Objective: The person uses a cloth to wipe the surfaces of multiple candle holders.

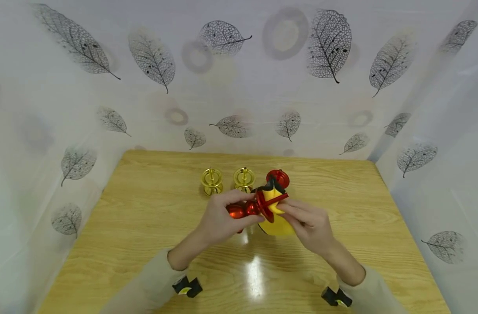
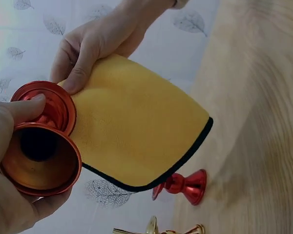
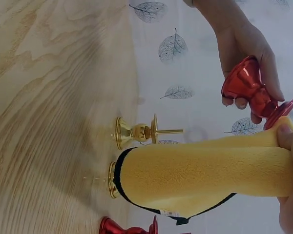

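My left hand (image 1: 219, 220) grips a shiny red candlestick (image 1: 252, 208) by its stem, tilted onto its side above the table. Its hollow base (image 2: 41, 161) faces the left wrist camera, and a thin spike sticks out past its dish toward the right. With fingers and thumb, my right hand (image 1: 311, 224) pinches a yellow cloth (image 2: 141, 122) edged in black against the dish side of the candlestick. Most of the cloth (image 3: 200, 170) hangs down below the fingers. In the head view the right fingers are right at the spike.
Two gold candlesticks (image 1: 212, 179) stand in a row at the back of the wooden table (image 1: 152, 209). Another red candlestick (image 1: 280, 176) stands to their right, partly covered by the cloth in the head view. A white leaf-patterned curtain (image 1: 239, 87) surrounds the table's back and sides.
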Tool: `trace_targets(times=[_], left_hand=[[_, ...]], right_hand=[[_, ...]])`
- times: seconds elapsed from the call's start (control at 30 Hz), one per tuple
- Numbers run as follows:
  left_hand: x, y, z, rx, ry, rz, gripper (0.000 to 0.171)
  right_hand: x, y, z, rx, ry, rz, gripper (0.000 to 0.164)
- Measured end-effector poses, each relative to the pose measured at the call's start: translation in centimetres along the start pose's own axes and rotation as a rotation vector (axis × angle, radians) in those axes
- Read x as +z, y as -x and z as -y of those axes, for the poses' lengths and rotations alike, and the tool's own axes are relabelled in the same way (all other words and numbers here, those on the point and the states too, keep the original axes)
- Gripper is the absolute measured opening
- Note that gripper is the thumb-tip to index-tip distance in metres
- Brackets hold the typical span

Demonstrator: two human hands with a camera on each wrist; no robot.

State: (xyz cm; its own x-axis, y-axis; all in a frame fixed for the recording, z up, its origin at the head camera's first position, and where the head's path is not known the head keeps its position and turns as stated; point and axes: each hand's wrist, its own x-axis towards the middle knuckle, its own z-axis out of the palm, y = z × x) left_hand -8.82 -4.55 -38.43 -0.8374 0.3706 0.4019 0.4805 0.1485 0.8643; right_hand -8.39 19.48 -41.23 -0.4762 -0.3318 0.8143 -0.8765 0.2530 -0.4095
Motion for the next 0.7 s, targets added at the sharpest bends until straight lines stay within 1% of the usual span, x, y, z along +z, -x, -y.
trace_targets(times=[0.03,0.1,0.17,0.2,0.27,0.33,0.4,0.43,0.5,0.57,0.63,0.7], left_hand=[[0.1,0.0,0.1,0.012,-0.026,-0.014,0.042],[0.2,0.0,0.5,0.058,-0.090,-0.038,0.044],[0.3,0.0,0.9,0.120,-0.200,-0.054,0.047],[0.4,0.0,1.1,0.161,-0.274,-0.061,0.048],[0.5,-0.2,1.4,0.244,-0.422,-0.072,0.048],[0.6,-0.3,1.5,0.316,-0.564,-0.081,0.047],[0.6,-0.4,1.5,0.374,-0.662,-0.089,0.047],[0.6,-0.4,1.5,0.391,-0.693,-0.092,0.046],[0.5,-0.4,1.4,0.416,-0.733,-0.096,0.046],[0.5,-0.3,1.3,0.423,-0.729,-0.095,0.045],[0.5,-0.3,1.4,0.406,-0.679,-0.088,0.045],[0.4,-0.3,1.4,0.358,-0.579,-0.076,0.045]], right_hand=[[0.1,0.0,0.1,-0.009,0.027,0.013,0.020],[0.3,0.1,0.5,-0.008,0.066,0.037,0.020],[0.4,0.1,1.1,0.029,0.067,0.067,0.017],[0.4,0.1,1.4,0.058,0.062,0.082,0.016],[0.3,-0.1,2.0,0.144,0.060,0.108,0.020],[0.3,-0.5,2.5,0.247,0.058,0.125,0.025],[0.2,-0.9,2.9,0.347,0.061,0.138,0.025],[0.1,-1.1,3.1,0.383,0.063,0.141,0.023],[0.0,-1.4,3.5,0.411,0.083,0.145,0.022],[0.0,-1.4,3.7,0.390,0.105,0.146,0.023],[0.1,-1.4,3.8,0.317,0.140,0.144,0.024],[0.2,-1.2,3.6,0.214,0.168,0.130,0.023]])
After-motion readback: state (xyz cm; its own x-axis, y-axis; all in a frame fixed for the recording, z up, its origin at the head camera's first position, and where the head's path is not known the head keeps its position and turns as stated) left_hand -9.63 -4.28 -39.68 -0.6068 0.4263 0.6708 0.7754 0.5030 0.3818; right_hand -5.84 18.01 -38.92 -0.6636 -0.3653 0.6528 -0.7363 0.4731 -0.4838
